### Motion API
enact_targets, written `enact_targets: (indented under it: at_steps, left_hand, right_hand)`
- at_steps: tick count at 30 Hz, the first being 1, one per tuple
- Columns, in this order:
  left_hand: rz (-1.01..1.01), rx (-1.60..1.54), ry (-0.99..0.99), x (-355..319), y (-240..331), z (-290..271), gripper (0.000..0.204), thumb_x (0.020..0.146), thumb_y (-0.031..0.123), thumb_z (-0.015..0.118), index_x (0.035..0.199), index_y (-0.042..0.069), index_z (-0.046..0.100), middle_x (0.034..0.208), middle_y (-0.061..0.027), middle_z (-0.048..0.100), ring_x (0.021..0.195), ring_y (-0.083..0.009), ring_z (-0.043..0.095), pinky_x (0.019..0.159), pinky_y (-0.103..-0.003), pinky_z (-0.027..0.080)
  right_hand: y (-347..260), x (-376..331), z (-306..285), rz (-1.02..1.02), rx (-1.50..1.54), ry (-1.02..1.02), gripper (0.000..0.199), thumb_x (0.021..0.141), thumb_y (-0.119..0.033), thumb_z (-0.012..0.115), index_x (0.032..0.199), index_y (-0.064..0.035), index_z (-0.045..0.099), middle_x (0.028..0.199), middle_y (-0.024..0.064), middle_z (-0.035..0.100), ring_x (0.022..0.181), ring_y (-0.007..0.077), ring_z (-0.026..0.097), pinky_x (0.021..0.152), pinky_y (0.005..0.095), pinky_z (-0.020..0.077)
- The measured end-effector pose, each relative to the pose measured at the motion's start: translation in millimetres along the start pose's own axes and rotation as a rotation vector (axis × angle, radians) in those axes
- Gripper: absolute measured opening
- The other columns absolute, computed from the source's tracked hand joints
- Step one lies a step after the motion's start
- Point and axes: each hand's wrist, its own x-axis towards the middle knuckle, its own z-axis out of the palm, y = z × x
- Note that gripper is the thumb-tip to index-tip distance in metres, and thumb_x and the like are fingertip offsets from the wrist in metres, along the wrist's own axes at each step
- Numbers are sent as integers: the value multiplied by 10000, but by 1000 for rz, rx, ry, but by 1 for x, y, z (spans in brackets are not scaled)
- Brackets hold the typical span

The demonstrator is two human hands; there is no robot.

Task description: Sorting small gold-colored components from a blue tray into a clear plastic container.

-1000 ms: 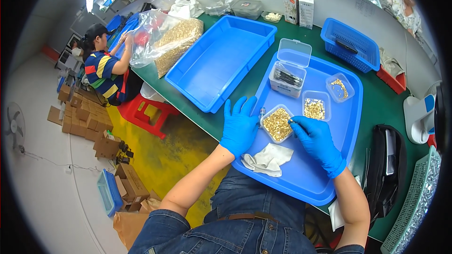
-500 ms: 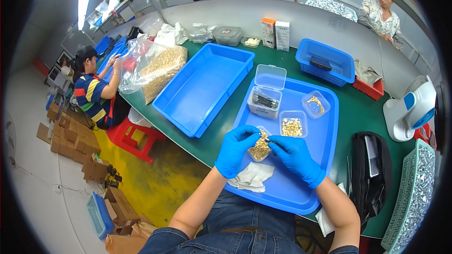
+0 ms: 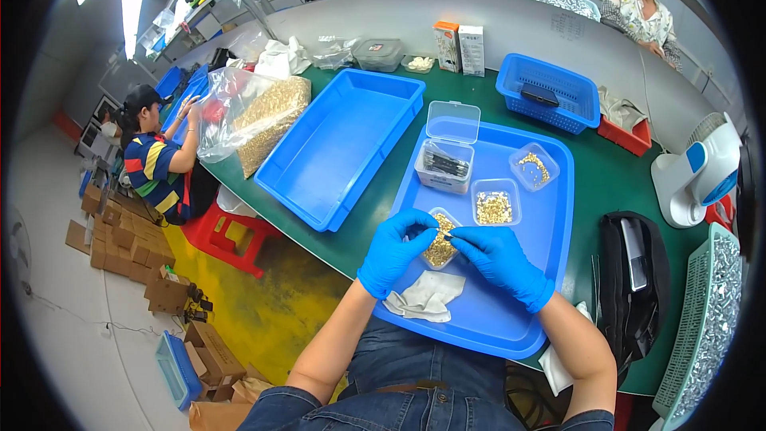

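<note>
My left hand and my right hand, both in blue gloves, meet over a small clear tub of gold-coloured metal parts. Thumb and forefinger are pinched on each side. A small dark piece shows at the right fingertips; whatever the left fingers pinch is too small to make out. Beyond the hands stand a second tub of gold parts, a third tub holding fewer, and a lidded clear box of thin dark tools. A white cloth lies below my left hand. All rest in a blue tray.
A deeper blue tray stands to the left, beside a clear bag of gold parts. Rightward are a blue basket, a white fan, a black bag and a green basket of silver parts. A co-worker sits far left.
The whole view has shifted slightly. Both hands stay pinched over the same tub, with the fingertips of the two hands slightly farther apart.
</note>
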Motion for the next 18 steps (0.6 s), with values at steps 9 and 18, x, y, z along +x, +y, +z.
enact_targets:
  at_steps: [9, 18]
  left_hand:
    - [280, 940, -172, 12, -5, 3, 183, 762, 51, 632, 944, 69, 637, 869, -57, 595, 771, -185, 566, 711, -305, 444]
    - [382, 1191, -164, 9, -18, 5, 164, 748, 78, 621, 911, 60, 635, 873, -88, 575, 825, -243, 567, 736, -351, 429]
  right_hand:
    - [-12, 4, -6, 333, 407, 52, 188, 900, -160, 551, 1007, -28, 633, 643, 29, 582, 573, 74, 533, 539, 227, 436]
    - [-7, 4, -5, 245, 203, -24, 236, 889, -196, 557, 1058, -41, 614, 790, 105, 651, 645, 180, 629, 585, 279, 487]
